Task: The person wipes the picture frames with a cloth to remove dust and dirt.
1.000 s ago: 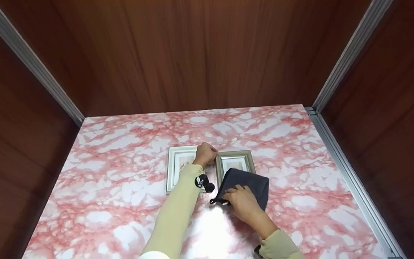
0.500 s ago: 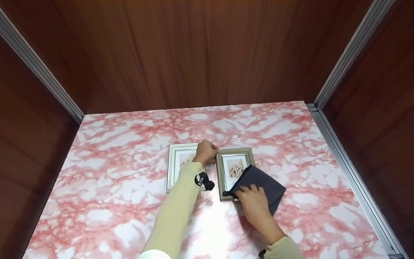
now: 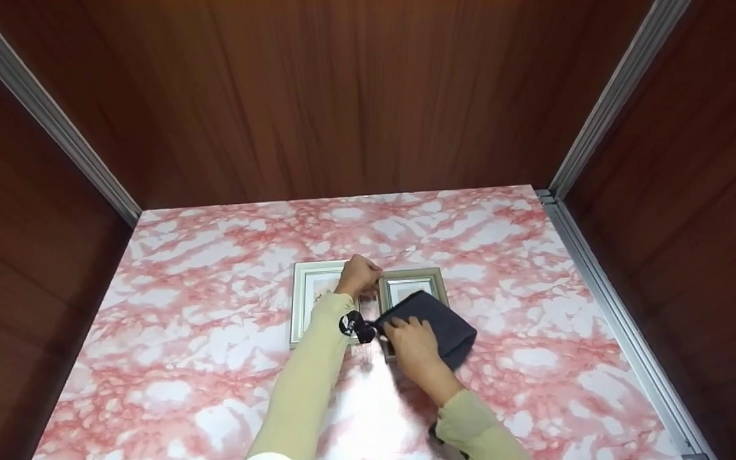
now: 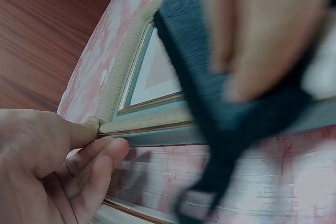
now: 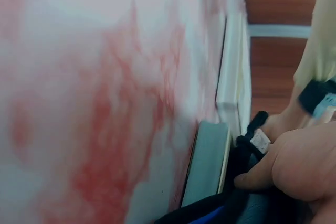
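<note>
Dark cloth (image 3: 446, 329) has slid left, gripped under right hand (image 3: 415, 348); left hand (image 3: 358, 276) pinches olive frame (image 3: 413, 274).

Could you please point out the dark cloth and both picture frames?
Dark cloth (image 3: 447, 327), head view: its upper face.
Tan picture frame (image 3: 411, 275), head view: its top border.
Pale picture frame (image 3: 298, 305), head view: left border.

The tabletop (image 3: 183, 306) is marbled in coral red, pink and white, against a back wall (image 3: 355, 96) of dark reddish-brown wood grain edged by silver-grey rails (image 3: 607, 108). The cloth (image 3: 448, 326) is plain dark slate blue with a black edge. One frame (image 3: 414, 274) is olive-tan, the other frame (image 3: 298, 306) creamy white, and the sleeves (image 3: 298, 390) are pale yellow-green.
</note>
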The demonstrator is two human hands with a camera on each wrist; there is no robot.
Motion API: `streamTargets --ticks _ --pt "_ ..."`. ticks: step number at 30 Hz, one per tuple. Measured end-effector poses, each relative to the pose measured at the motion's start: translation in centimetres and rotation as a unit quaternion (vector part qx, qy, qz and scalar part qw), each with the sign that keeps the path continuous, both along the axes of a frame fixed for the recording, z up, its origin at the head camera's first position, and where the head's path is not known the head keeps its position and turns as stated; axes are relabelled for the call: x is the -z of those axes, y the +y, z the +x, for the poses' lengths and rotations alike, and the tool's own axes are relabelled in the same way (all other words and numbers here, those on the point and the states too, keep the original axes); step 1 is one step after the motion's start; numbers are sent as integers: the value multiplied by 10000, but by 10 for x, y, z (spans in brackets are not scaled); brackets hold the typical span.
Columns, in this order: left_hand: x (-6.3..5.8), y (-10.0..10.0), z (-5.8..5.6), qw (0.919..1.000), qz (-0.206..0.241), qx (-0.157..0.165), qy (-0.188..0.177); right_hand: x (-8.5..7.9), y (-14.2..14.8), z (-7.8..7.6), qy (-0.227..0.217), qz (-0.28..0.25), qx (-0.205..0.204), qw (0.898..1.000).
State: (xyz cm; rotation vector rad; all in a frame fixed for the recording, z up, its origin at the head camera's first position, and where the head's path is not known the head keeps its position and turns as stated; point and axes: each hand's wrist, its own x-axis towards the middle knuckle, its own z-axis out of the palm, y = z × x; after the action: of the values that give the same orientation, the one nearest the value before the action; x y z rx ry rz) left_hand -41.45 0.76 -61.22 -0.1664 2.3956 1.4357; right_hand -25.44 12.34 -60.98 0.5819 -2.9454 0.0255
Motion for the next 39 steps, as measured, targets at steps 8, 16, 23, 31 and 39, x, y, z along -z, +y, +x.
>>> streamTargets --ticks 8,16,23,31,39 --pt "2 -2 0 9984 -442 188 302 4 -2 -45 -226 -47 447 9987" --pt "-3 0 2 9966 -730 57 380 -6 4 -10 65 379 -139 9992" --pt "-12 -2 11 9754 -1691 489 1327 -1 24 27 623 337 -297 9970" --pt "-10 -6 11 9570 -2171 609 1827 6 57 31 306 -250 244 9989" --pt "-6 2 5 9500 -2267 665 2042 4 79 2 -9 -420 544 9976"
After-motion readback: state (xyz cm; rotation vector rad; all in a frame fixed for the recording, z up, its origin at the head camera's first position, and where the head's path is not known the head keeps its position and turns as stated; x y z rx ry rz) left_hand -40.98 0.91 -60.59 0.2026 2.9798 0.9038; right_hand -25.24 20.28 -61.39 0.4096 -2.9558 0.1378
